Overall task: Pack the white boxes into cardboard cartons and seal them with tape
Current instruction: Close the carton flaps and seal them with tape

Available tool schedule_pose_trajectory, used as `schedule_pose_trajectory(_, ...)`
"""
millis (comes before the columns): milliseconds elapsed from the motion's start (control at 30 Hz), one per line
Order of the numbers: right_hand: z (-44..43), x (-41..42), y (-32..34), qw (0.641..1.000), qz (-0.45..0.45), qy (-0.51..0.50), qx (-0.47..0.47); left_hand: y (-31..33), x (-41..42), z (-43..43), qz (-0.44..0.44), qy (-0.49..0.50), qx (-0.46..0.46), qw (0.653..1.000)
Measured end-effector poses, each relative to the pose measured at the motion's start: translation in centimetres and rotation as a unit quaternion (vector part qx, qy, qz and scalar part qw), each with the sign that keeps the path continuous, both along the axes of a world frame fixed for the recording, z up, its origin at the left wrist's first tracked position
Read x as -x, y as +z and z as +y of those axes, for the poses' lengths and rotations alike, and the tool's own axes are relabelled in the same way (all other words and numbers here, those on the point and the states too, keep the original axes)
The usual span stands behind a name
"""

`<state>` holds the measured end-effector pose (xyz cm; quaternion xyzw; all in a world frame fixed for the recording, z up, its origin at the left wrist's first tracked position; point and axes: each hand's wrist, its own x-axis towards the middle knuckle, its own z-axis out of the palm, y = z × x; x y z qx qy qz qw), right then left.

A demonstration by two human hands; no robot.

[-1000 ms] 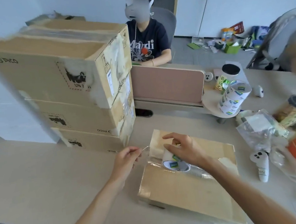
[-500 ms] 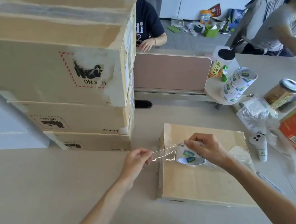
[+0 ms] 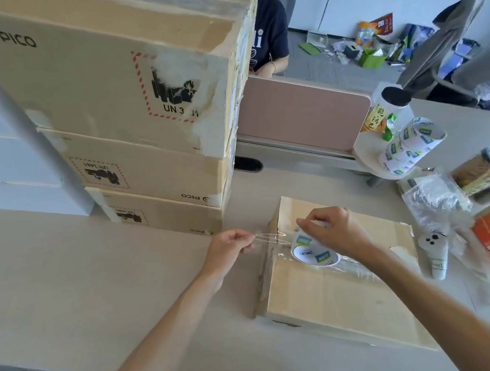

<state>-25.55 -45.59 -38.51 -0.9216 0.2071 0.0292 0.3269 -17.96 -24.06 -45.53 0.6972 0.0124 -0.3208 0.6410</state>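
Pinching the free end of the clear tape between thumb and fingers of the left grip, just outside the carton's edge; curling the right grip over the tape roll and resting it on the closed cardboard carton, which is lying on the counter. Probably handling as thin, light, sticky film that folds easily on itself, so better taking only the very end and pulling it taut. Reading what looks like "deli" on the roll core, and "PICO" and "UN 3" on the stacked cartons beyond the left grip.
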Motion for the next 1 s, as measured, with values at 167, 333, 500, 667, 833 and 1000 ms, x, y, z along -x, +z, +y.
schedule_pose_trajectory(167,0.0,-0.4,-0.1,1.0,0.002,0.002,0.019,0.0,-0.7,0.1,-0.005,-0.015,-0.016,1.0)
schedule_pose_trajectory(333,0.3,-1.1,-0.2,1.0,0.014,0.002,0.019,-0.3,-1.2,0.2,-0.005,-0.037,-0.032,0.999)
schedule_pose_trajectory(500,0.8,-1.5,-0.2,0.999,0.03,0.002,0.036,-1.3,-1.2,0.4,-0.008,-0.039,-0.037,0.999)
schedule_pose_trajectory(667,0.9,-1.6,-0.4,0.998,0.033,0.002,0.048,-2.3,-1.3,0.0,-0.002,-0.045,-0.048,0.998)
schedule_pose_trajectory(833,0.8,-1.8,-0.7,0.998,0.038,0.002,0.043,-3.6,-0.6,-0.8,0.0,-0.052,-0.064,0.997)
schedule_pose_trajectory(1000,0.8,-1.6,-0.9,0.999,0.032,-0.006,0.034,-4.6,0.4,-1.7,0.013,-0.046,-0.04,0.998)
